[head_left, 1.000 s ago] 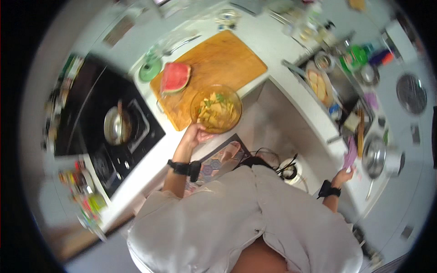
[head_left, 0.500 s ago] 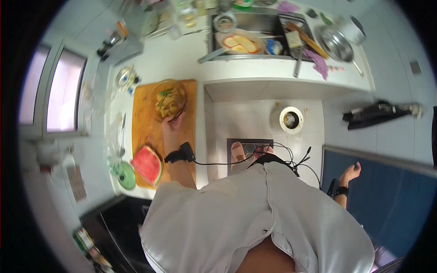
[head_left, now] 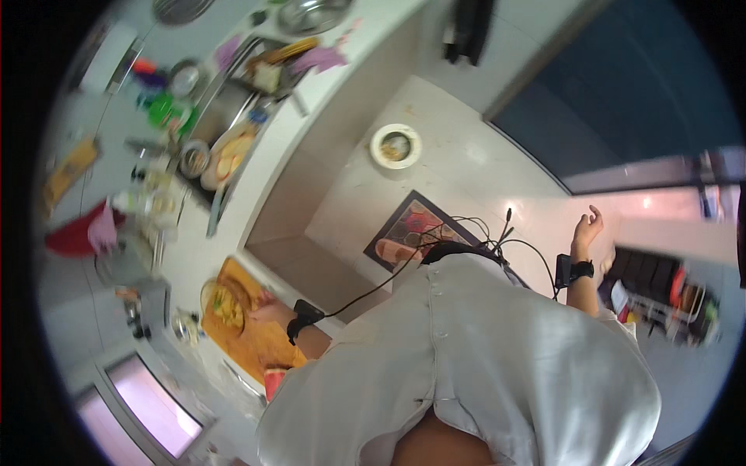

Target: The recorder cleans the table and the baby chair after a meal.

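While the left hand (head_left: 268, 311) is gripping the glass bowl (head_left: 224, 304) on the cutting board (head_left: 260, 342), the right hand (head_left: 587, 229) is hanging spread and empty; steadying the bowl's rim seems wise.

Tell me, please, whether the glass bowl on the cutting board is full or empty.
Not empty: the bowl holds yellowish chopped food, upright on the board, with the left hand at its rim.

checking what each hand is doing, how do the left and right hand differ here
The left hand is at the glass bowl on the wooden cutting board; the right hand is raised in the air, touching nothing, fingers spread open. The left one is blurred, its grip unclear. Both wear a black wristband.
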The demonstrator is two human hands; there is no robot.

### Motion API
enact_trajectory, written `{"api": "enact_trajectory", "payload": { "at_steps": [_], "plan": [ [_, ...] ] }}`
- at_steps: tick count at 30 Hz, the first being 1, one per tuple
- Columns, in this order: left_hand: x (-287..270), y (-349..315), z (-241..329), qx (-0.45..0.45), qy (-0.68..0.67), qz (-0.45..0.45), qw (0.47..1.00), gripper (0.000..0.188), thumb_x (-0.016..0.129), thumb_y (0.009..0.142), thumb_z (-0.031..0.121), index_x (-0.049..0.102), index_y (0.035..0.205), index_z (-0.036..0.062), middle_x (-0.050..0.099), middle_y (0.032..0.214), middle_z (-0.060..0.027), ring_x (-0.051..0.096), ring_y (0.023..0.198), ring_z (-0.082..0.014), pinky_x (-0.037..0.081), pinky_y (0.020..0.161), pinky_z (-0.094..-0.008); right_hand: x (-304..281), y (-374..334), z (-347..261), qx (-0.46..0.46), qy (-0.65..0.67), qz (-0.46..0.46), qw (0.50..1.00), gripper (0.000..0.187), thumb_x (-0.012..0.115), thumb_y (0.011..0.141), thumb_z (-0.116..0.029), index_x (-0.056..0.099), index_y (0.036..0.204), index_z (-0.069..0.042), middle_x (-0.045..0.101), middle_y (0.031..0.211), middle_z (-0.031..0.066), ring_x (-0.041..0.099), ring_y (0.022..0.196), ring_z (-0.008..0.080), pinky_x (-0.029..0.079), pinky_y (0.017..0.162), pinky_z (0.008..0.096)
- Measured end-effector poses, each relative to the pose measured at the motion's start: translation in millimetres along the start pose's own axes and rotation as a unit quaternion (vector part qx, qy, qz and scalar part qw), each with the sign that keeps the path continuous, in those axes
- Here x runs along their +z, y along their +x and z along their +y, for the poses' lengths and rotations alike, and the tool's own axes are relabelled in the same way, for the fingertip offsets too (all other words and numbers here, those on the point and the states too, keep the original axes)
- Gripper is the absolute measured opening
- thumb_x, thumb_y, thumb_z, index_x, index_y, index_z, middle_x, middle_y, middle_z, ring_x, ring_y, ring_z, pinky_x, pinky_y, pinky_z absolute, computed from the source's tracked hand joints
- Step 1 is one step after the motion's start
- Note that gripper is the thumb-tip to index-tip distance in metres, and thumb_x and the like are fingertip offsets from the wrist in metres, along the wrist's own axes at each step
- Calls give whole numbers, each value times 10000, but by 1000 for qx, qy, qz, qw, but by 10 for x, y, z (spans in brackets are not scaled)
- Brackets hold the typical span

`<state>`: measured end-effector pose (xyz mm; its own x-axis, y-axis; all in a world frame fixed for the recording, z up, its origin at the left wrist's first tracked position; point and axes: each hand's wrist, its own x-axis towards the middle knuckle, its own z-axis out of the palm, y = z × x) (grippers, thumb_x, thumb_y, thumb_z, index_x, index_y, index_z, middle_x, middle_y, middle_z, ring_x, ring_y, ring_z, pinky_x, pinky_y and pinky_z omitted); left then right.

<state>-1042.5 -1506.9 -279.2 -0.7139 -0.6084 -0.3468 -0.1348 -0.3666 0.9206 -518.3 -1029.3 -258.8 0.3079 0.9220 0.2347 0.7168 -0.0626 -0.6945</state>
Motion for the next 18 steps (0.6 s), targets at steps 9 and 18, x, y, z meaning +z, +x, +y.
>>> {"api": "enact_trajectory", "payload": {
  "at_steps": [9, 18],
  "plan": [
    [766, -1396, -1885, -199, 134, -263, 935, 353, 369, 832, 265, 415, 861, -84, 493, 842, -130, 555, 777, -259, 496, 681, -346, -1806, -210, 2409, 132, -10, 200, 971, 319, 445, 664, 36, 483, 974, -31, 442, 1027, 127, 441, 940, 246, 388, 835, 321],
    [1797, -4518, -3097, -249, 245, -579, 737, 290, 431, 810, 288, 427, 853, 1, 492, 840, -65, 543, 807, -187, 460, 638, -293, -2880, -547, 3570, 281, -15, 385, 879, 241, 421, 724, 18, 498, 952, -6, 487, 958, 89, 470, 802, 163, 395, 745, 269]
  ]
}}
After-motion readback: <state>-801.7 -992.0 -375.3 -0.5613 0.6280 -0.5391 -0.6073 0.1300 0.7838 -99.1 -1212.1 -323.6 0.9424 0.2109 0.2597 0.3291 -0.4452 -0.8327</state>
